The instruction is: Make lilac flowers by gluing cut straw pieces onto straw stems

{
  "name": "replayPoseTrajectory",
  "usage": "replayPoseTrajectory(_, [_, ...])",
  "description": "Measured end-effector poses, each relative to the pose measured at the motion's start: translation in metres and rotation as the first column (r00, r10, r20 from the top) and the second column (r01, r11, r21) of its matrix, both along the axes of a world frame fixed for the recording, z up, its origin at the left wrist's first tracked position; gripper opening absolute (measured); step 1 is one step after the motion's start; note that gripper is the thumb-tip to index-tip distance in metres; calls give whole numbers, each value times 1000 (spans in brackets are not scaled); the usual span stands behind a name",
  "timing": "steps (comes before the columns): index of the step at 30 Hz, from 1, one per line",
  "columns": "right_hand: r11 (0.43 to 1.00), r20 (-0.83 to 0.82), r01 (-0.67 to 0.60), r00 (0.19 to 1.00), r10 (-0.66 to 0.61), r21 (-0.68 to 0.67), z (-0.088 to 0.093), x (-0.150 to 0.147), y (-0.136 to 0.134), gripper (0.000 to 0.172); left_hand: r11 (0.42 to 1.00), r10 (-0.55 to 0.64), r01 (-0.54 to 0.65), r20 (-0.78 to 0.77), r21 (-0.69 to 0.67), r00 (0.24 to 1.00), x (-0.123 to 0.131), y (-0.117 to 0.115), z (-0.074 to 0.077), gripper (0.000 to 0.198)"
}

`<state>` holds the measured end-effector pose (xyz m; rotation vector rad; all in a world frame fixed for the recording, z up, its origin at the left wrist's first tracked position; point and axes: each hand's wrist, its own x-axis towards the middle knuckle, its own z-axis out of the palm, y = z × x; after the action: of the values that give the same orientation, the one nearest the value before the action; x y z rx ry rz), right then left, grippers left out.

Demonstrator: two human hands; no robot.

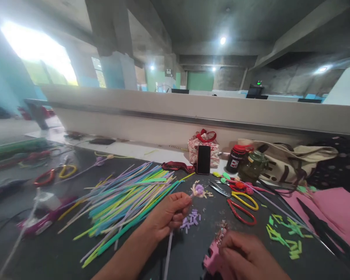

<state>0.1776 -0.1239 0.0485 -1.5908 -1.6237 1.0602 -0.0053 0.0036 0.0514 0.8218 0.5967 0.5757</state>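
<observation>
My left hand is closed in a pinch on a pale purple pipe cleaner, whose length hangs below the fist. Just beyond its fingertips is a small purple flower with cream pieces around it. Whether the flower joins the held stem is hidden by the fingers. My right hand is closed with its fingers curled; what it pinches, if anything, does not show. Beside and partly behind it lies a pink device. Short purple cut pieces lie between the hands.
A spread of colored pipe cleaners lies left. Scissors with yellow and red handles and green cut pieces lie right. A phone leans on a patterned bag near bottles. A purple glue gun lies far left.
</observation>
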Motion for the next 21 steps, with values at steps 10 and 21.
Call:
replayPoseTrajectory(10, [999,-129,34,991,-36,-18,-11,21,33,14,988,-74,73,-4,-140,997,25,-2,-22,24])
replayPoseTrajectory(21, [995,-221,100,971,-94,16,-29,39,46,20,992,-23,10,-109,-125,994,23,1,-34,27])
